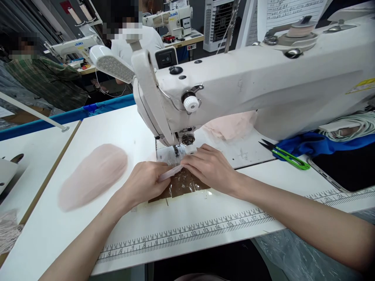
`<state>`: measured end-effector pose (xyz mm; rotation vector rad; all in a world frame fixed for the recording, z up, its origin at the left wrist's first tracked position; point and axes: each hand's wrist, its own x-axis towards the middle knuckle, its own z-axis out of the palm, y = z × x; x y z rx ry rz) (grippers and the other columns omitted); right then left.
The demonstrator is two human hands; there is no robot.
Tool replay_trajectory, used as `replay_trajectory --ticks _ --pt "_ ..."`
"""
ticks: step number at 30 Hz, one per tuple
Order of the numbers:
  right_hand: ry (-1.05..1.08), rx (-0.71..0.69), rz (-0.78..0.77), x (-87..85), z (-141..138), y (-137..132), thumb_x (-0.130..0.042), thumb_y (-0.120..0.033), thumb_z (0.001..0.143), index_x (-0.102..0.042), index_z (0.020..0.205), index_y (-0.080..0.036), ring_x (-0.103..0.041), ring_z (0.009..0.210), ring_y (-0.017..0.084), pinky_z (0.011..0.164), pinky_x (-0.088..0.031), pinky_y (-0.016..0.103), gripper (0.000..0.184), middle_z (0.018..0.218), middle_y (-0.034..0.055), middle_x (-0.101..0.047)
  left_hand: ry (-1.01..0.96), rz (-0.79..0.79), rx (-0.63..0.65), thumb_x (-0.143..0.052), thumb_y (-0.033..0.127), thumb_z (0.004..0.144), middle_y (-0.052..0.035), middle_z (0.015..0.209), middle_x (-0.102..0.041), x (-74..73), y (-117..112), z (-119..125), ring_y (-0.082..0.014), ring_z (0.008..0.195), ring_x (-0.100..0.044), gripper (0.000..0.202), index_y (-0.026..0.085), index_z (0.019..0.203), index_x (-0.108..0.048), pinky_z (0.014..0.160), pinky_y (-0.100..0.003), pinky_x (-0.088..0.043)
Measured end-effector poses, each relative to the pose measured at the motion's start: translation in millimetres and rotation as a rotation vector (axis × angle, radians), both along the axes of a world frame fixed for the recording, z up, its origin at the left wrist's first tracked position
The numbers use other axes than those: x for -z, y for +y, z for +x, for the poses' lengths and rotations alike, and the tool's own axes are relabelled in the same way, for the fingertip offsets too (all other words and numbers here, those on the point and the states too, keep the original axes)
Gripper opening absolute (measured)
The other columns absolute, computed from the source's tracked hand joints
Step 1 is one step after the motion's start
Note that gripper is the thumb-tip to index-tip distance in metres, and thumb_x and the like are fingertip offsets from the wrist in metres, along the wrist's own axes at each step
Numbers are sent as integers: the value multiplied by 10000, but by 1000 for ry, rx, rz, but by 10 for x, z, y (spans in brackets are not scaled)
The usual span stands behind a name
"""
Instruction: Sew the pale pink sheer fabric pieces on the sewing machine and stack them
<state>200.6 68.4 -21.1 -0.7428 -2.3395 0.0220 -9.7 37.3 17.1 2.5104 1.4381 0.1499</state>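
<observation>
My left hand (145, 183) and my right hand (209, 168) meet just in front of the presser foot (176, 151) of a white sewing machine (249, 86). Between their fingertips lies a narrow pale strip of fabric (170, 173). The left hand's fingers curl and pinch its near end. The right hand's fingers lie flat and press its far end down by the needle plate (165, 155). Under both hands a brown taped patch (183, 185) covers the table.
A pale pink fabric piece (92, 173) lies on the white table at the left, more pink fabric (231, 125) behind the machine. Green thread snips (285, 156), blue cloth (316, 143) and a phone (342, 169) sit right. A printed ruler (190, 230) runs along the front edge. Two people sit behind.
</observation>
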Motion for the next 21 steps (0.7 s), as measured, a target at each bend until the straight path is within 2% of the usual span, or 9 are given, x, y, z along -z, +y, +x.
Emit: replay_trajectory --ticks 2,4,7,9,11,14,17,21 --pt "-64 -26 -27 -15 19 -28 -434 -144 963 -668 864 -159 -592 691 127 696 -393 287 254 820 18 -702 62 103 75 -439 171 808 22 594 -547 51 -61 -11 -101 469 -438 214 197 670 -601 459 -241 -296" --pt "-133 -53 -21 -32 34 -54 -446 -127 943 -670 846 -153 -595 726 139 707 -396 301 246 827 29 -703 130 239 155 -441 178 839 3 655 -585 101 -133 -7 -125 509 -500 243 215 897 -674 458 -251 -322" --pt "-208 -74 53 -55 45 -82 -484 -85 891 -670 793 -160 -600 800 165 720 -402 324 223 882 41 -717 186 428 221 -439 173 872 -47 774 -646 140 -228 31 -176 627 -578 334 207 1136 -640 496 -288 -400" --pt "-218 -78 106 -65 49 -93 -497 -65 870 -670 771 -168 -611 902 182 782 -418 339 225 949 37 -727 191 502 229 -463 164 865 -108 1010 -689 146 -266 59 -238 842 -632 357 192 1183 -623 598 -343 -471" --pt "-206 -84 133 -68 50 -99 -495 -54 865 -676 774 -174 -615 979 185 870 -424 348 236 967 26 -736 182 515 240 -474 138 858 -138 1241 -632 153 -284 70 -284 1079 -601 388 173 1222 -603 775 -420 -500" --pt "-193 -94 129 -56 52 -107 -485 -40 859 -686 789 -167 -636 989 179 937 -430 349 248 926 25 -747 163 471 258 -448 94 860 -138 1306 -598 184 -290 50 -269 1208 -556 423 150 1258 -580 1013 -504 -412" --pt "-195 -95 120 -30 53 -114 -476 -28 857 -694 820 -156 -654 982 176 954 -448 352 256 924 41 -750 149 451 255 -413 84 871 -140 1289 -609 215 -294 25 -260 1218 -560 427 141 1258 -583 1103 -541 -328" --pt "-187 -88 106 -1 54 -116 -469 -26 865 -695 853 -153 -671 948 168 972 -458 358 260 922 48 -751 128 441 247 -402 79 864 -142 1285 -611 224 -290 18 -252 1224 -559 441 140 1260 -585 1135 -549 -290"
